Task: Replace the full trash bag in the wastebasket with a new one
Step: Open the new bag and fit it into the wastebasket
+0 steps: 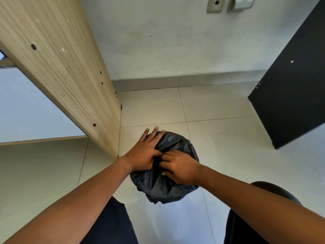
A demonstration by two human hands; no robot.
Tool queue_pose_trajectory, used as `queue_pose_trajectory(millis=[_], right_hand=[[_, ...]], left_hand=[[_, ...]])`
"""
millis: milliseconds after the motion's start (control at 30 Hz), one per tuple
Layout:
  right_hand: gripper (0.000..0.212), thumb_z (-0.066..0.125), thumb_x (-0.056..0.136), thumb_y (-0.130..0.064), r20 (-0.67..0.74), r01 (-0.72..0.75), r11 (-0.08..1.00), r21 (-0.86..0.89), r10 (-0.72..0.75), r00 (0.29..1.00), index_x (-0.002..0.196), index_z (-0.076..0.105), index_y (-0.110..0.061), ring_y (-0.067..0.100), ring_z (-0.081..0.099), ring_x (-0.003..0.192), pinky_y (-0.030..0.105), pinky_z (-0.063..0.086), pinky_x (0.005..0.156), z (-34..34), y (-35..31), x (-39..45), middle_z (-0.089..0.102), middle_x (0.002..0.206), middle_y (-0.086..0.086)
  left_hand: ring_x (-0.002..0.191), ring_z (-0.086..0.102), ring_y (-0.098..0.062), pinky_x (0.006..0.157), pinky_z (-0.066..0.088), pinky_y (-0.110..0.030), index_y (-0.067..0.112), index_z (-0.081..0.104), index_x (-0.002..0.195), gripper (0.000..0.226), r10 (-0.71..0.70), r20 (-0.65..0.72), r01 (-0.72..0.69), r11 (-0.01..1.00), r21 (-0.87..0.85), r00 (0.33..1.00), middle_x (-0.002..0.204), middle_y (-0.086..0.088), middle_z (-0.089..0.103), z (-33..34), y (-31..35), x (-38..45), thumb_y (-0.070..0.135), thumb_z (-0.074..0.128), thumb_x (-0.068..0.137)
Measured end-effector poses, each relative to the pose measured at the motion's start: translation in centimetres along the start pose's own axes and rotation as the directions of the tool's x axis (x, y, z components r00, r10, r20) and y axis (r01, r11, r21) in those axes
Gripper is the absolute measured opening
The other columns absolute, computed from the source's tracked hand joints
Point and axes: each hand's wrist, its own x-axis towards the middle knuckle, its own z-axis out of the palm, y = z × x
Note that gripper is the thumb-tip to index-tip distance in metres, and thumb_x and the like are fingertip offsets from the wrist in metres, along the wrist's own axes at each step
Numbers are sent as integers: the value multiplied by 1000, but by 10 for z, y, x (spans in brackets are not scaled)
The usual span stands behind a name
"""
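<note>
- The black trash bag sits on the floor, low in the middle of the view, right in front of the person's knees.
- The bag looks round and puffy, so it seems full. Its top is bunched up in the middle.
- I cannot see the wastebasket. It may be hidden under the bag, or the bag may be out already. I cannot tell which.
- The left hand lies on the bag at about 10 o'clock. Its fingers are straight and spread, pressing down on the plastic. The thumb tucks in at the bunched part.
- The right hand is on the bag at about 3 o'clock. Its fingers are curled and pinch the bunched plastic in the middle.
- The two hands touch each other at the middle of the bag.
- My guess is that the person is closing or tying the top of the full bag. That is an early step.
- What is left, I think: finish the knot, take the full bag away, and put a new bag in the basket. No new bag shows anywhere.
- At 9 o'clock from the bag stands a wooden panel, close beside it.
- At 2 o'clock, well apart, stands a black panel.
- At 12 o'clock, far back, is the white wall with a wall socket up high.
</note>
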Motion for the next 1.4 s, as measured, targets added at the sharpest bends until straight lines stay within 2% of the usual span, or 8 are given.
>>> queue_pose_trajectory(millis=[300, 467, 600, 767, 900, 1000, 1133, 1400], right_hand=[[52, 31, 107, -51, 733, -223, 966, -128, 244, 635, 126, 65, -16, 27, 61, 106, 45, 41, 107, -4, -10, 5, 68, 114, 9], [32, 50, 97, -41, 433, -288, 957, 31, 246, 867, 97, 71, -16, 24, 62, 75, 37, 58, 75, -4, -7, 10, 69, 87, 5], [18, 57, 92, -22, 331, -418, 891, 179, 345, 878, 95, 69, -11, 28, 64, 75, 42, 59, 73, 5, -3, 23, 69, 93, 9], [32, 53, 96, -10, 493, -651, 689, 318, 466, 734, 126, 64, -6, 35, 64, 110, 40, 51, 97, 14, 7, 43, 68, 121, 16], [32, 54, 99, -16, 474, -798, 470, 378, 642, 603, 128, 63, -5, 33, 61, 117, 36, 48, 99, 20, 23, 53, 65, 126, 17], [37, 50, 104, -24, 536, -811, 350, 470, 617, 577, 135, 60, -7, 32, 56, 123, 36, 44, 102, 13, 29, 52, 61, 135, 15], [51, 58, 101, -32, 555, -772, 519, 366, 545, 629, 146, 47, -11, 32, 52, 131, 38, 41, 109, 11, 17, 49, 54, 144, 13], [56, 47, 95, -46, 839, -646, 761, 53, 317, 442, 144, 50, -19, 33, 52, 127, 47, 39, 111, 20, -11, 26, 55, 142, 11]], left_hand=[[156, -11, -38, 123, -1, -64, 21, 81, 99, 26, -31, 50, 14, 955, 297, 998, 172, -6, -2, -1, -3, 1, 34, 59, 93], [156, 10, -43, 121, 14, -64, 20, 74, 77, 24, -27, -32, 32, 986, 161, 999, 164, -18, 31, -16, 10, -3, 39, 60, 76], [101, 57, -28, 81, 48, -37, 10, 62, 90, 12, -27, -208, 8, 996, -89, 978, 106, -11, 61, -11, 27, -2, 17, 59, 80], [94, 67, -34, 76, 55, -39, 9, 54, 121, 36, -288, 349, 372, 906, -204, 892, 105, -13, 68, 4, 41, 5, 18, 62, 87], [132, 49, -30, 118, 33, -45, 18, 56, 139, 53, -273, 711, 91, 955, 284, 648, 136, -9, 59, 16, 50, 4, 46, 55, 94], [148, 30, -32, 126, 10, -50, 19, 41, 153, 63, -261, 799, 46, 958, 282, 542, 153, -10, 46, 17, 52, 4, 49, 45, 98], [120, 58, -32, 112, 41, -45, 13, 59, 133, 43, -204, 862, 238, 966, 101, 464, 128, -14, 63, -2, 58, 12, 34, 52, 97], [116, 61, -32, 102, 51, -41, 17, 51, 142, 52, -262, 581, 407, 904, -132, 770, 135, -13, 60, 17, 38, 22, 25, 64, 93]])
